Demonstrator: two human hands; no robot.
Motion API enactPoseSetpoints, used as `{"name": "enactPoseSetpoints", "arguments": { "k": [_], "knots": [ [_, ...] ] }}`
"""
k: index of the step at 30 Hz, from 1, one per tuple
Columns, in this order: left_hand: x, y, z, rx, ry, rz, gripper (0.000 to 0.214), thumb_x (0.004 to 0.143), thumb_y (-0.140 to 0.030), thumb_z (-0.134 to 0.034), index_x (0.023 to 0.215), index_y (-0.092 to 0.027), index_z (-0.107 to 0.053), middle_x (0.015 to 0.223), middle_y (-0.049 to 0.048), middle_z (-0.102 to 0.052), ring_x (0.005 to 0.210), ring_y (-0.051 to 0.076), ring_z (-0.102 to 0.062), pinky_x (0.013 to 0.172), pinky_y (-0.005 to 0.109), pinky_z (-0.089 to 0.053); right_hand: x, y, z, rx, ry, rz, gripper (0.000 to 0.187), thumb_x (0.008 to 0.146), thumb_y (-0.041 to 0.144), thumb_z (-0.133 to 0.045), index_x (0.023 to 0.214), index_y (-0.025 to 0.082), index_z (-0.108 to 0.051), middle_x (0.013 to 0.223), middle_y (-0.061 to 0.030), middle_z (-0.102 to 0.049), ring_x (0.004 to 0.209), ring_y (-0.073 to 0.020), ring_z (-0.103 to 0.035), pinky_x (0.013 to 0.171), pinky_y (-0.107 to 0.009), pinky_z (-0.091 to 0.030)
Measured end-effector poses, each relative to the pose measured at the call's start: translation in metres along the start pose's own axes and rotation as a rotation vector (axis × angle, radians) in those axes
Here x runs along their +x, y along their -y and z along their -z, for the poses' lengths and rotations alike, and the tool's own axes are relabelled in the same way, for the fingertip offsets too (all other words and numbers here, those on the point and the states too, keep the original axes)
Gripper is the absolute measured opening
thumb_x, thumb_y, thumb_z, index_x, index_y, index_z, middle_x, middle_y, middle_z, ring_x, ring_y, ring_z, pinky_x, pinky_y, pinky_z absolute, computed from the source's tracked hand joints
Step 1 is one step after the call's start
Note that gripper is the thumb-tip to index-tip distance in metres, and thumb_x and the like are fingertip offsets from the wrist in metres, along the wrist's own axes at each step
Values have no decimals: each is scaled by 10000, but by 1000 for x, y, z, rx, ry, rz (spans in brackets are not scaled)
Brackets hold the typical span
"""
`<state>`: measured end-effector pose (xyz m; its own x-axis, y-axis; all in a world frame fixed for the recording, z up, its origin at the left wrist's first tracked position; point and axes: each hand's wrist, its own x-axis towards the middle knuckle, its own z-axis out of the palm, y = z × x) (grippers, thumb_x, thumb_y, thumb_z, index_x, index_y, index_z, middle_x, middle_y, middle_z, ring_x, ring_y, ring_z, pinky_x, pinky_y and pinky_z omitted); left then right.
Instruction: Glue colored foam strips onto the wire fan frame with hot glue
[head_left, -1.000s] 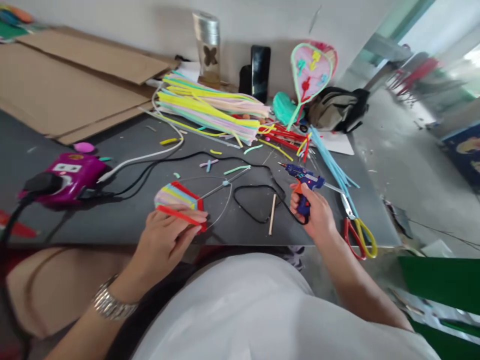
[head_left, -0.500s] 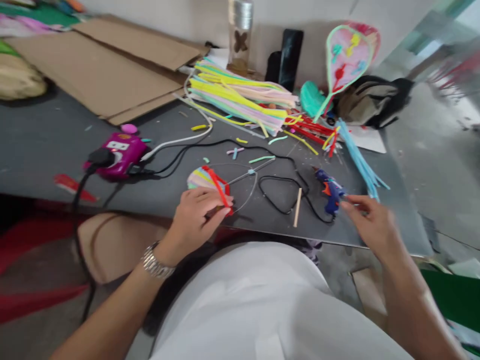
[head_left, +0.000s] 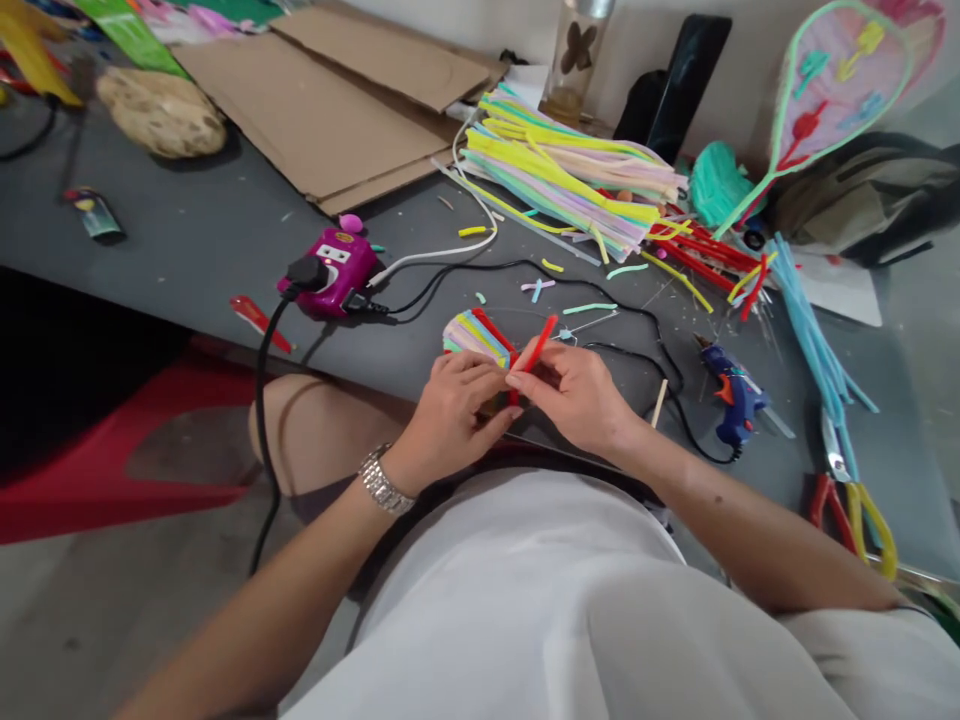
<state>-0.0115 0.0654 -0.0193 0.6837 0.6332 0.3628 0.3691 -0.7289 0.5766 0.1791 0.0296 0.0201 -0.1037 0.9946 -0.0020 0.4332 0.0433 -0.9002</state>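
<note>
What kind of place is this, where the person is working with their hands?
It looks like a handicraft workshop: the grey table holds bundles of colourful pipe cleaners, a blue hot glue gun, and a decorated pipe-cleaner racket shape.

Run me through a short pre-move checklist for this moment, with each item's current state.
1. Red pipe cleaner in hand: ok, pinched by the right hand.
2. Wire frame wrapped in coloured pipe cleaners steadied: ok, the left hand is on it.
3. Lower end of the red pipe cleaner: cannot tell, hidden by the hands.
4. Blue hot glue gun set down: ok, on the table, in neither hand.
5. Glue gun heat: cannot tell.
6. Black cord clear of the hands: ok, apart from the right hand.
</note>
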Motion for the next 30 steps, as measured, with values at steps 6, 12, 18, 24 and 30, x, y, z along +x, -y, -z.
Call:
{"name": "enactPoseSetpoints", "arguments": {
  "k": [6,12,18,24,30],
  "knots": [
    [-20,-4,-5,12,-129,-33,246,924,-247,-659,1163,-213,-607,1206,123,-700,1181,258,-651,1093,498,-507,1,-5,-2,393,-46,-195,402,760,569,-802,751,194,-659,667,5,-670,568,-120,-592,562,-267,-530],
    [-26,-7,-15,-18,-195,60,217,897,-239,-676,1084,-226,-566,1141,99,-712,1207,266,-657,1158,549,-474,3,-3,-6,474,-23,-274,465,692,603,-846,729,182,-651,667,-19,-716,526,-105,-605,518,-246,-521],
    [-21,-12,-25,30,-294,98,215,875,-206,-653,1047,-230,-525,1015,68,-704,1140,263,-670,1114,545,-504,0,-4,-6,501,-26,-289,452,691,584,-855,721,182,-650,665,-20,-729,510,-97,-596,505,-237,-509],
    [-22,-12,-26,31,-274,117,251,848,-165,-631,1061,-240,-523,1062,78,-696,1165,267,-662,1124,562,-497,-1,-10,-1,414,-92,-270,444,713,584,-835,719,191,-629,661,-19,-715,524,-113,-597,506,-247,-484],
    [-22,-13,-24,39,-273,112,207,833,-150,-624,999,-244,-543,1038,66,-684,1135,261,-664,1104,553,-510,-2,-17,1,127,-132,-158,278,863,456,-722,766,202,-670,709,-10,-698,616,-140,-611,627,-286,-493]
  ]
}}
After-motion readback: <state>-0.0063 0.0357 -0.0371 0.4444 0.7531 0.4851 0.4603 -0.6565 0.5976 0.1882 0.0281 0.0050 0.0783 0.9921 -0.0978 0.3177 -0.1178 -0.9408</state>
